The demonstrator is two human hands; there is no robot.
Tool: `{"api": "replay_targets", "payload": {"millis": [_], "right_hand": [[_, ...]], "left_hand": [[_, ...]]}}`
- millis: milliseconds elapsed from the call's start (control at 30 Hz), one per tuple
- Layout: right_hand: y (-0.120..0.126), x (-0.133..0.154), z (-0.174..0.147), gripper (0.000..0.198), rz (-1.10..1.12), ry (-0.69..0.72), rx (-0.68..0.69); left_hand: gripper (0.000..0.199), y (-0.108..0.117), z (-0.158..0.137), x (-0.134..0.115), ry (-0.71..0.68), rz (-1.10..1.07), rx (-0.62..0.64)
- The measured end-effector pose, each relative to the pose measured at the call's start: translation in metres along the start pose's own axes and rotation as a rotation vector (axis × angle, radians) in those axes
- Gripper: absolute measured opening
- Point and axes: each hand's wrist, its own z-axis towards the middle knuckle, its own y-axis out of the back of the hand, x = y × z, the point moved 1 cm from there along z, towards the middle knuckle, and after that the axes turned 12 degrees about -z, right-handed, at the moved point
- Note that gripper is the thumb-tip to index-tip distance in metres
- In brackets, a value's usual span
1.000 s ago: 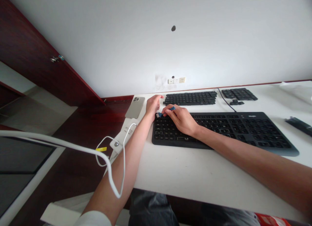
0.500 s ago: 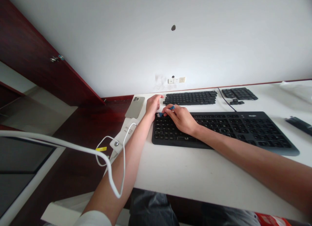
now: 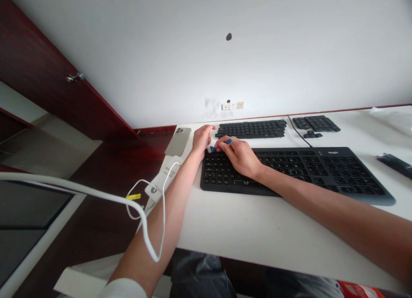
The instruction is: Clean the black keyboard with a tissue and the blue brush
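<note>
The right grip [image 3: 238, 155] pinches a blue brush [image 3: 213, 149], apparently sweeping the keyboard [image 3: 325, 169] beneath; another stroke would call for light pressure. The left grip [image 3: 201, 138] curls beside it, perhaps empty; I cannot tell.

The head camera looks forward and down at the nearby keyboard [image 3: 301, 165].

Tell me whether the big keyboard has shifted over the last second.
No, no visible shift: the big keyboard lies in the same place relative to the wall sockets, neither nearer nor further sideways.
</note>
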Motion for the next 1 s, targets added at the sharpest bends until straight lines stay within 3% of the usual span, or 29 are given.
{"api": "replay_targets", "payload": {"millis": [1000], "right_hand": [[-0.0001, -0.0004, 0.0008, 0.034, 0.083, 0.020, 0.055]], "left_hand": [[0.018, -0.0004, -0.0005, -0.0019, 0.017, 0.003, -0.011]]}}
